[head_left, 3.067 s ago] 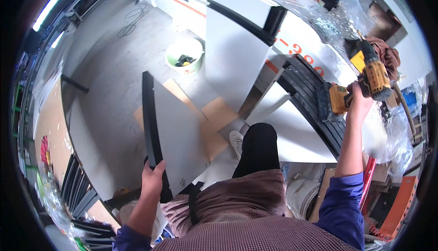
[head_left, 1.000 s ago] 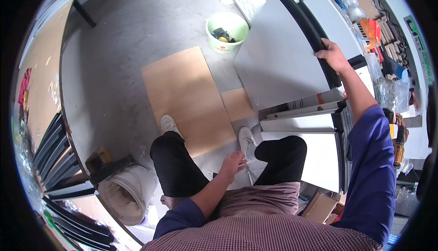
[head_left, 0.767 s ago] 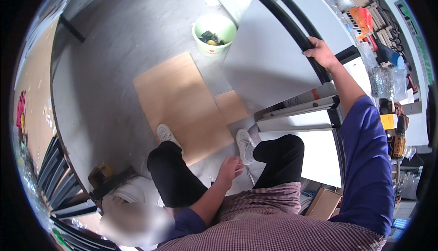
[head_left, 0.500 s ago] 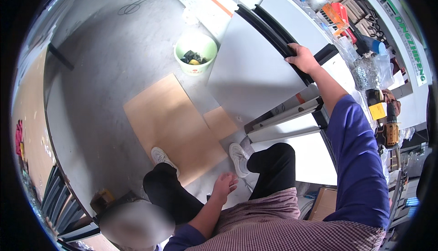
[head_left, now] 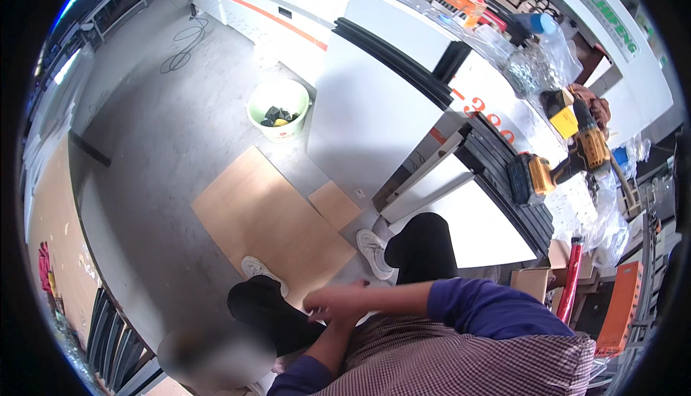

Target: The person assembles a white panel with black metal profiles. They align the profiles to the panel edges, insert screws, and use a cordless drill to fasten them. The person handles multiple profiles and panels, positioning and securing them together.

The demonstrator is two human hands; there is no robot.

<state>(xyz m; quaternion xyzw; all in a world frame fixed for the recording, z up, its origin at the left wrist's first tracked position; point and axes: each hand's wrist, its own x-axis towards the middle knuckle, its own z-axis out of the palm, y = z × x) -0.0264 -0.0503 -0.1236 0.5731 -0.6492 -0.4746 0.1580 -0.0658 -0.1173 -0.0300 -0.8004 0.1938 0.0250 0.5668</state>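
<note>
In the head view, the right hand crossed over the left hand; whether their fingers gripped anything, I could not tell. The brown board lay flat on the floor ahead. The white panel stood black edging upward, probably for protecting it.

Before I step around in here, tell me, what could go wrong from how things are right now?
The tall light-gray panel with a black top edge stands with neither hand on it, so a bump might tip it.

The flat brown board lies on the floor right by the left shoe; it could slide or trip you.

The yellow-and-black drill lies close to the black-edged panels, and might get knocked down.
</note>
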